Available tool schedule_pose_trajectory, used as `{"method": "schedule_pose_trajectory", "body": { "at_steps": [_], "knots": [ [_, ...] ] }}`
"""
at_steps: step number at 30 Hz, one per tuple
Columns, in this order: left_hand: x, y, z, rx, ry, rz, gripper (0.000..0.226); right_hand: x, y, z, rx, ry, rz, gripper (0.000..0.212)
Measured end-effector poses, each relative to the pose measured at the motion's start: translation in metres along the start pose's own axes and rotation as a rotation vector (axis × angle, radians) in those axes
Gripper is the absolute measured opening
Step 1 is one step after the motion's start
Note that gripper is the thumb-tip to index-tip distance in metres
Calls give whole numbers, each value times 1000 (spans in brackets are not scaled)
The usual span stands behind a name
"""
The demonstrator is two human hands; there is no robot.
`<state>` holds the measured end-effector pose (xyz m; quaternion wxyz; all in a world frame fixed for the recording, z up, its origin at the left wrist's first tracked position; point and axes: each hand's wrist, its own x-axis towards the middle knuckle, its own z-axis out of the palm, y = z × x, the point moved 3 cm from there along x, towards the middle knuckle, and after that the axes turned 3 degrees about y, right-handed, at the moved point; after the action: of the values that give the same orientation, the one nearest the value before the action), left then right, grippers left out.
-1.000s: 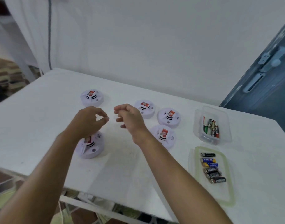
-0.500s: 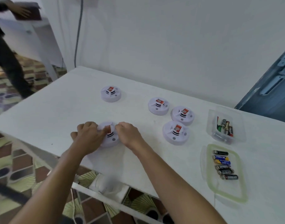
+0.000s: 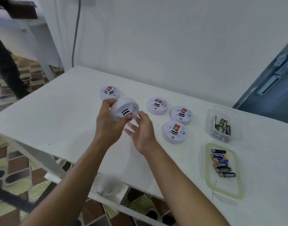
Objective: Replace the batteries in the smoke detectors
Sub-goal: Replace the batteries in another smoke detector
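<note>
My left hand (image 3: pixel 109 123) grips a white round smoke detector (image 3: pixel 123 109) and holds it tilted above the white table (image 3: pixel 58 111). My right hand (image 3: pixel 142 129) is just below and right of it, fingers spread and blurred, holding nothing. Several more detectors with red labels lie on the table: one far (image 3: pixel 109 92), one in the middle (image 3: pixel 157 105), two to the right (image 3: pixel 181 115) (image 3: pixel 174 131). A clear tub (image 3: pixel 211 124) holds used batteries (image 3: pixel 224 127). A row of batteries (image 3: pixel 222 163) lies on a green-rimmed lid (image 3: pixel 207 173).
The wall stands close behind the table, with a grey cable (image 3: pixel 75 33) hanging down it. A blue door (image 3: pixel 270 85) is at the far right. Another person's dark leg (image 3: pixel 6 62) is on the patterned floor at the far left. The table's front edge is near my forearms.
Both hands closed on the near detector on the table half a second ago. Now my left hand has lifted it and tilted it, and my right hand has come off it.
</note>
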<state>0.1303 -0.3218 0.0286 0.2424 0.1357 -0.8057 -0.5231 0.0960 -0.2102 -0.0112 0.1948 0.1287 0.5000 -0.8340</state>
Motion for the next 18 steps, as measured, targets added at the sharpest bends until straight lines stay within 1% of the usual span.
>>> {"method": "schedule_pose_trajectory", "body": {
  "at_steps": [3, 6, 7, 9, 10, 11, 13, 15, 18],
  "knots": [
    [-6, 17, 22, -44, -73, 118, 52, -2, -19, -9, 119, -72, 77, 60],
    [-13, 27, 39, -36, -207, 256, 43, -8, -45, -24, 237, -140, 32, 74],
    [-16, 29, 42, -43, -257, 307, 40, -10, -53, -29, 244, -135, 18, 72],
    [-20, 33, 48, -53, -363, 409, 32, -10, -66, -44, 245, -110, -3, 58],
    [-21, 34, 50, -48, -409, 429, 28, -9, -69, -51, 242, -99, -6, 52],
    [-20, 35, 53, -33, -442, 426, 25, -10, -71, -57, 239, -87, -6, 50],
    [-19, 36, 60, -11, -466, 415, 22, -10, -71, -68, 224, -56, -9, 54],
    [-19, 38, 67, 9, -433, 446, 30, -12, -71, -74, 211, -62, -22, 58],
    [-21, 40, 75, 58, -400, 439, 55, -12, -72, -85, 188, -67, -38, 57]
  ]
}}
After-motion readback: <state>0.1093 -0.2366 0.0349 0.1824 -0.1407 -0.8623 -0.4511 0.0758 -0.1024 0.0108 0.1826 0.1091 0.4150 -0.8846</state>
